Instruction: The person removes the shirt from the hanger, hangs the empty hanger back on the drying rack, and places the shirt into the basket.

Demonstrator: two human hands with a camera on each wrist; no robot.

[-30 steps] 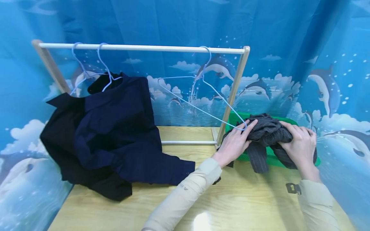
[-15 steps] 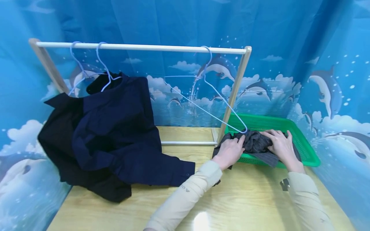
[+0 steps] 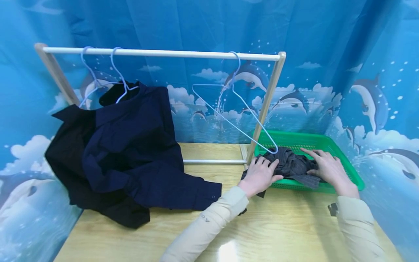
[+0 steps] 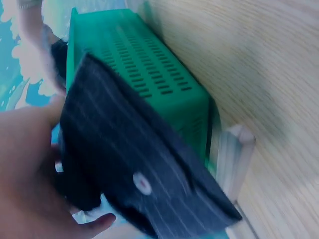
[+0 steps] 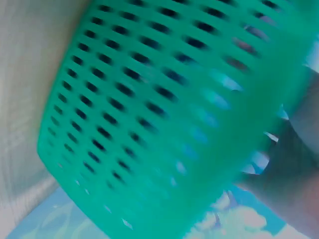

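Observation:
A crumpled dark grey pinstriped shirt (image 3: 288,163) lies in the green perforated basket (image 3: 340,145) at the right. Its buttoned cuff (image 4: 134,164) hangs over the basket's near left corner in the left wrist view. My left hand (image 3: 262,176) rests on the shirt's left part with spread fingers, just below the corner of a light blue wire hanger (image 3: 235,127). My right hand (image 3: 330,171) hovers at the shirt's right end over the basket's front rim, fingers relaxed. Whether it touches the cloth is unclear. In the right wrist view the basket wall fills most of the picture.
A clothes rack with a white rail (image 3: 163,53) and wooden posts stands on the wooden table (image 3: 278,225). At its left a navy shirt (image 3: 131,145) and a black shirt (image 3: 65,156) hang on blue hangers. A dolphin-print curtain (image 3: 203,29) surrounds the table.
Both hands have lowered the bunched shirt into the basket. My right hand has since loosened and shifted slightly right, off the bunch. The bare hanger has swung a little.

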